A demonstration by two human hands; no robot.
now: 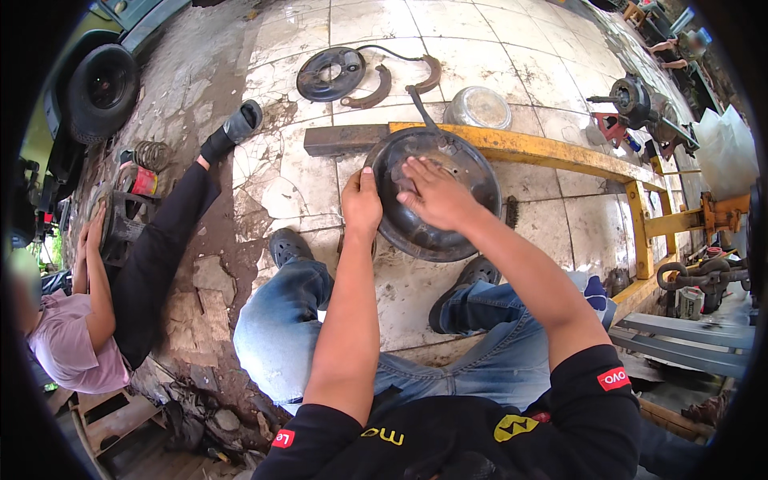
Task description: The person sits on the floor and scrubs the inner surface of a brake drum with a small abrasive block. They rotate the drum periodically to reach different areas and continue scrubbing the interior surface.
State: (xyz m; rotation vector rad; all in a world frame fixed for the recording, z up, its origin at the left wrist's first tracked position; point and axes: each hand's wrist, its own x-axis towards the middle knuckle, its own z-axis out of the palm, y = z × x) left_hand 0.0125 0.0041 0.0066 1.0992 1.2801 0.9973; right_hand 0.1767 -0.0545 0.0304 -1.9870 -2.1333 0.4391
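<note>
A round, dirty black brake backing plate [436, 244] is tilted up in front of me, between my knees, near the yellow steel frame. A dark cable or strap runs up from its top edge. My left hand [362, 200] grips the plate's left rim, thumb upright on the near side and fingers mostly hidden. On the plate's face lies my right hand [436, 192], fingers stretched out flat. Whether anything thin is under that palm cannot be seen. Beyond, on the tiles, are a second backing plate [308, 78] and two curved brake shoes, one left [372, 90] and one right [432, 74].
The yellow steel frame [512, 148] crosses behind the plate and runs to the right. A silver round pan [480, 108] stands beyond it. At left, another person [80, 336] sits by a coil spring [150, 154]. A heavy chain [696, 276] hangs at right.
</note>
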